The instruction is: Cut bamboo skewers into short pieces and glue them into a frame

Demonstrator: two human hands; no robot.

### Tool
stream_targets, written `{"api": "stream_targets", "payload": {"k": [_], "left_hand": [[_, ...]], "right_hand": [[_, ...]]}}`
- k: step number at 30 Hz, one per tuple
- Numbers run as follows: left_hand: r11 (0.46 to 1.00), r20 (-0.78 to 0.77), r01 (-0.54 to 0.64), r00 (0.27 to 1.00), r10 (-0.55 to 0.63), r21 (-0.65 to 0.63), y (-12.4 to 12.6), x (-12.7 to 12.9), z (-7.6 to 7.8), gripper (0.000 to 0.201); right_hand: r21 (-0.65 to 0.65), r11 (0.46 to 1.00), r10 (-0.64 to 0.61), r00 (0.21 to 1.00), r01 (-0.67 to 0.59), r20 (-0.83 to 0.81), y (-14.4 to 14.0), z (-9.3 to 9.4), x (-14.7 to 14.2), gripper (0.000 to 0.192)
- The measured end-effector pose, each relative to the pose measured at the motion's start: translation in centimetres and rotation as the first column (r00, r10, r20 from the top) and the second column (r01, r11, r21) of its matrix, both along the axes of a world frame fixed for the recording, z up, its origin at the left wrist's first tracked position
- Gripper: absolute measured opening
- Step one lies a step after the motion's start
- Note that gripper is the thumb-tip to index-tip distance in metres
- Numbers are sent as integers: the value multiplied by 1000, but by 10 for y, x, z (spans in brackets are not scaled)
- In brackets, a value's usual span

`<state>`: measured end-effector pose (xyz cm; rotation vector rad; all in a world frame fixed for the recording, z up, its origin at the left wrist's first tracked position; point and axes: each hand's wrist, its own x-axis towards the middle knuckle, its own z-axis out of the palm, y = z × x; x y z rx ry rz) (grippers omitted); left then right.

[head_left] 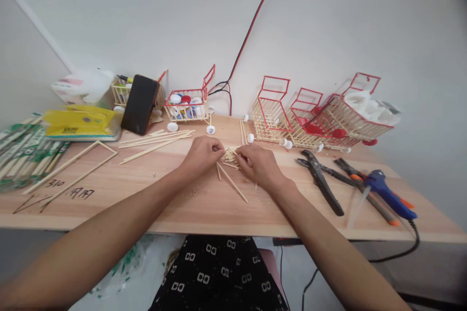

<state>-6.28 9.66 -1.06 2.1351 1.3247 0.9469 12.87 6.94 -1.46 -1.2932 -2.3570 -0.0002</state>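
My left hand (203, 156) is closed in a pinch at the middle of the table, thumb and forefinger on a thin wooden stick whose exact outline is partly hidden. Facing it, my right hand (260, 164) also pinches a thin wooden stick, fingers bent. Between the hands lies a small pile of short wooden sticks (230, 156). One longer stick (233, 183) slants from beneath the left fingertips toward the table's front edge.
Longer sticks (156, 145) and a stick frame (78, 158) lie left, near a phone (140, 104) and yellow pack (80, 124). Small stick carts (272, 119) line the back. Cutters (323, 182), pliers (365, 189) and a corded blue glue gun (390, 194) lie right.
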Motion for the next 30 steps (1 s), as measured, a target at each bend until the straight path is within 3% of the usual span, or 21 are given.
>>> {"api": "stream_targets", "payload": {"k": [30], "left_hand": [[1000,-7,-3,1000,3,-11,-1,0,1,16]], "right_hand": [[19,1000,3,1000,-3,11,1,-1,1,14]]}}
